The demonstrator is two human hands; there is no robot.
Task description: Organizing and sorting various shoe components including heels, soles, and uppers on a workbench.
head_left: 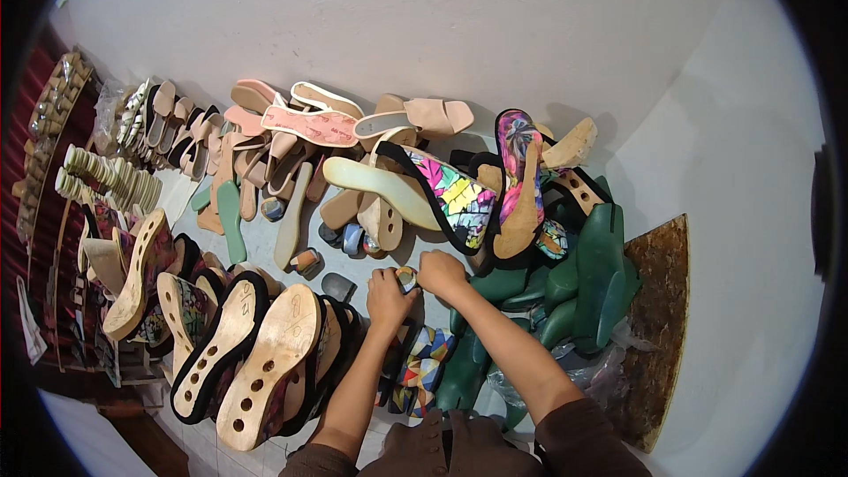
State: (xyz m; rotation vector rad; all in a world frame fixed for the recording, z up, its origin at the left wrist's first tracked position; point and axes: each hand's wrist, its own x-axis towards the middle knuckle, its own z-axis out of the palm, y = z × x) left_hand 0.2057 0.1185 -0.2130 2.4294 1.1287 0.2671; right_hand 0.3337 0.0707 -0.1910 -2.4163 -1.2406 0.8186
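- At the crowded desk, a person in brown sleeves brings two bare hands together. The left hand grasps one small round block by its fingers; the right hand curls against the other side, and from here I cannot tell whether it grips too.
- The small round block sits between the hands, near one dark grey block lying to their left.
- Two more blocks lie singly: one tan-and-dark block and one bluish block. At least three clustered blocks stand behind the hands, while a batch of multicoloured blocks, overlapping too closely to count, lies between the forearms.
- Two bright floral wedges lean beyond the right hand.
- At left front, at least four wooden-bottomed wedges stand on edge, several pierced with round holes.
- To the right, at least five dark green shoe lasts pile up beside one brown board.
- Among containers, one clear plastic bag lies crumpled by the lasts, its contents unclear; at far left, a rack holds plastic-wrapped tan pieces.
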